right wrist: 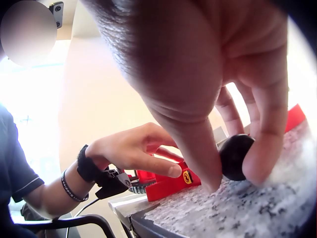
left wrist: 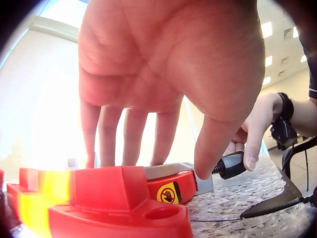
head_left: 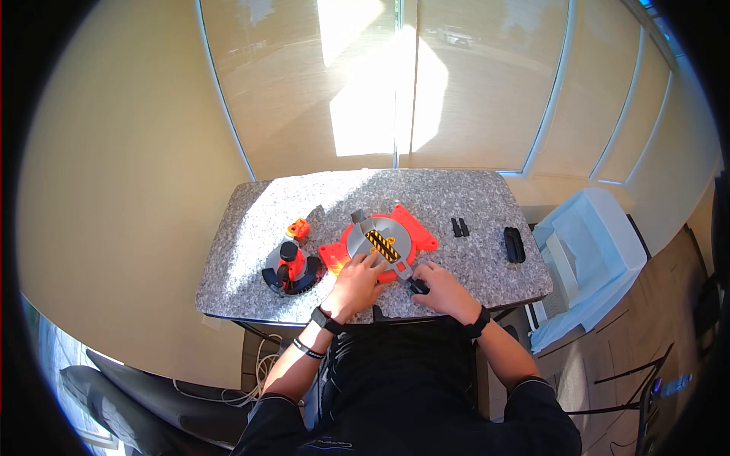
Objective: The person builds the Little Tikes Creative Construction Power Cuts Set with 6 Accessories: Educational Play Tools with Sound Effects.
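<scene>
In front of me on the speckled table lies a red miter saw base (head_left: 414, 225) with a grey round turntable (head_left: 397, 234) and a black-and-yellow striped insert (head_left: 382, 245). My left hand (head_left: 354, 289) rests on the near left of the turntable, its fingers straight and spread, as the left wrist view also shows. Thumb and fingers of my right hand (head_left: 447, 290) pinch the black handle (left wrist: 231, 165) at the front of the turntable's arm. Its rounded end (right wrist: 237, 157) shows between thumb and fingers in the right wrist view.
Left of the base stands the red and black saw head (head_left: 293, 264), with an orange part (head_left: 299, 229) behind it. Two small black strips (head_left: 460, 227) and a black oblong part (head_left: 515, 245) lie on the right. A bin with a pale blue liner (head_left: 593, 220) stands beyond the table's right edge.
</scene>
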Action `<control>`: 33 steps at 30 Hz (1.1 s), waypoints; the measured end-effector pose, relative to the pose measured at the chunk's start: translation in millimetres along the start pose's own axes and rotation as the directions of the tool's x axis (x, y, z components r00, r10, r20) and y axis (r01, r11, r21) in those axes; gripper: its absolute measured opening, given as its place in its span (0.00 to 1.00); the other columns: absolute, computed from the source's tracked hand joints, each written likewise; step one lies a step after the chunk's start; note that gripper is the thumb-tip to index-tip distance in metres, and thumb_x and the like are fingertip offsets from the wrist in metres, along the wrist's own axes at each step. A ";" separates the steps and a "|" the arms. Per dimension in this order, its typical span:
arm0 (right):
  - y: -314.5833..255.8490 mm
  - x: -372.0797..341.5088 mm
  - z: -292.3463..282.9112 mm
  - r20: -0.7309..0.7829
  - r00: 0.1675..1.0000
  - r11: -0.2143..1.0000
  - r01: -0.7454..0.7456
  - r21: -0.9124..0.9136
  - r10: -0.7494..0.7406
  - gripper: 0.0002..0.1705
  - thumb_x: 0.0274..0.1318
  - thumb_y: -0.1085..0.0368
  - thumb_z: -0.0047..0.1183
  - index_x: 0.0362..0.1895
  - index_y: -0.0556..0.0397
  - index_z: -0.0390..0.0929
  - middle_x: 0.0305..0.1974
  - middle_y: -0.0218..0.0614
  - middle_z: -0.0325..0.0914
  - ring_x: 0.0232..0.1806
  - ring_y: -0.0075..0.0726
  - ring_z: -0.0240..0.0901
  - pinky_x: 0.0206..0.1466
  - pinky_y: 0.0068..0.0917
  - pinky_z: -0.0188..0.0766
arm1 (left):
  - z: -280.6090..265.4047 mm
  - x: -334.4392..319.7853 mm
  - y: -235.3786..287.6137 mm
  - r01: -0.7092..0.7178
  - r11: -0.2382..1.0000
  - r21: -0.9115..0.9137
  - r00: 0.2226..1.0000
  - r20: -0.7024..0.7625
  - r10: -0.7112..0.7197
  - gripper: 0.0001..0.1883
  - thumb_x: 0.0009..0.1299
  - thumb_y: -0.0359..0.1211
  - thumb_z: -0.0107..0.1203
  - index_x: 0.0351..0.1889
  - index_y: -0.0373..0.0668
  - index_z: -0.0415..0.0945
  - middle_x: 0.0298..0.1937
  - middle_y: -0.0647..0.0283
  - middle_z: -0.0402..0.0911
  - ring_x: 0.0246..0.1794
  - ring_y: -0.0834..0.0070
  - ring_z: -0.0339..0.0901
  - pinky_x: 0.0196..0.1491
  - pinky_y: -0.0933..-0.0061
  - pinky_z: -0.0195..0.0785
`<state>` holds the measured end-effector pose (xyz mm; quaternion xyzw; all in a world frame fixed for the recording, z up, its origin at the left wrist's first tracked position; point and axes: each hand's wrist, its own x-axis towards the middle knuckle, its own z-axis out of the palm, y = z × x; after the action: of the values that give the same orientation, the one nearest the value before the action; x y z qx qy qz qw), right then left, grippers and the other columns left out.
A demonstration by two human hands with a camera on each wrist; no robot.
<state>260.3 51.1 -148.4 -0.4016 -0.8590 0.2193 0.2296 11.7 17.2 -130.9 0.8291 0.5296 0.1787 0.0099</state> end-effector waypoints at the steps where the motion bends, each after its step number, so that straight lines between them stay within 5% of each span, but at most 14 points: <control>1: -0.3 0.0 0.0 0.001 1.000 1.000 0.000 0.001 0.000 0.25 0.48 0.62 0.69 0.49 0.54 0.74 0.42 0.50 0.77 0.50 0.62 0.78 0.53 0.48 0.77 | 0.3 -0.2 0.1 0.001 1.000 -0.001 1.000 0.001 -0.001 0.28 0.65 0.38 0.66 0.64 0.46 0.77 0.69 0.52 0.75 0.68 0.53 0.72 0.66 0.54 0.70; 13: -0.7 1.9 1.7 0.034 0.996 0.997 -0.079 -0.011 0.079 0.24 0.49 0.61 0.66 0.48 0.56 0.74 0.41 0.54 0.82 0.45 0.63 0.80 0.51 0.51 0.76 | 4.8 0.0 -1.9 -0.019 1.000 0.008 0.999 -0.041 0.020 0.28 0.63 0.37 0.67 0.62 0.44 0.76 0.66 0.53 0.76 0.67 0.56 0.71 0.65 0.56 0.71; 19: -1.5 -0.4 0.2 -0.022 0.999 0.999 0.024 -0.037 -0.025 0.24 0.48 0.60 0.69 0.47 0.56 0.76 0.44 0.52 0.81 0.47 0.61 0.80 0.52 0.49 0.76 | 2.1 -0.1 -0.5 -0.023 1.000 0.014 0.999 -0.037 0.023 0.28 0.64 0.37 0.67 0.63 0.44 0.76 0.66 0.53 0.76 0.68 0.56 0.71 0.65 0.56 0.71; 21: 0.5 1.2 1.3 -0.023 1.000 1.000 -0.008 -0.028 0.008 0.23 0.47 0.60 0.71 0.45 0.55 0.78 0.43 0.49 0.82 0.46 0.54 0.81 0.52 0.44 0.77 | 0.2 0.4 0.7 -0.001 1.000 -0.011 1.000 -0.008 0.001 0.29 0.64 0.37 0.66 0.64 0.44 0.76 0.69 0.51 0.75 0.68 0.52 0.72 0.67 0.55 0.70; 33: -4.2 1.1 0.9 -0.012 0.998 0.998 -0.057 -0.038 0.056 0.22 0.49 0.62 0.69 0.46 0.56 0.77 0.40 0.51 0.84 0.44 0.58 0.83 0.49 0.45 0.79 | 1.2 0.2 0.3 0.000 1.000 -0.002 1.000 -0.001 0.000 0.29 0.64 0.38 0.66 0.65 0.45 0.76 0.70 0.51 0.74 0.68 0.51 0.71 0.67 0.54 0.70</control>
<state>256.8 49.3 -146.6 -0.4313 -0.8500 0.2071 0.2205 12.4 17.5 -131.9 0.8289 0.5296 0.1795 0.0104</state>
